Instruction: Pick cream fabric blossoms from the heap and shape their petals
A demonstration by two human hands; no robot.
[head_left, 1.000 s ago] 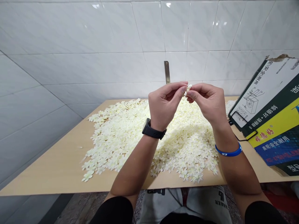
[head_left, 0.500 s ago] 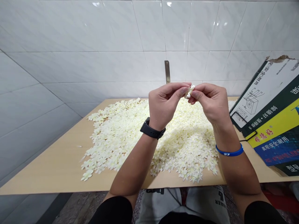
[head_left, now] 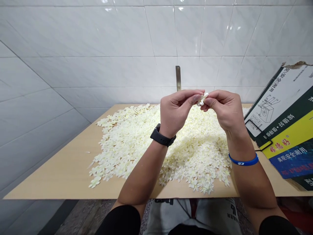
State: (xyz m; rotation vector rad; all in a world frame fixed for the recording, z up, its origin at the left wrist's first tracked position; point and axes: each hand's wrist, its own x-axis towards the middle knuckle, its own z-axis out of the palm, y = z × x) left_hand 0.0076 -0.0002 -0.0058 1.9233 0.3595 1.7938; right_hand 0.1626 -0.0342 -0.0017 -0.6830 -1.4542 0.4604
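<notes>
Between my fingertips, raised over the table, is a small white artificial flower [head_left: 202, 99], partly hidden by the fingers. My left hand [head_left: 174, 112] pinches it from the left, and my right hand [head_left: 226, 107] grips its other side with thumb and forefinger. The two hands almost meet at the flower. Below and behind them spreads a wide heap of cream-white artificial flowers [head_left: 132, 137], loose and overlapping, with pale yellow-green centres.
A light wooden table [head_left: 61, 169] carries the heap and backs onto a white tiled wall [head_left: 102, 36]. At the right leans a printed cardboard box [head_left: 286, 130] with a black wire piece [head_left: 265, 135] by it. A metal bracket [head_left: 178, 78] is fixed on the wall.
Both hands still pinch the flower, which has turned slightly between the fingers. The whole view has shifted a little, so everything sits slightly further right.
</notes>
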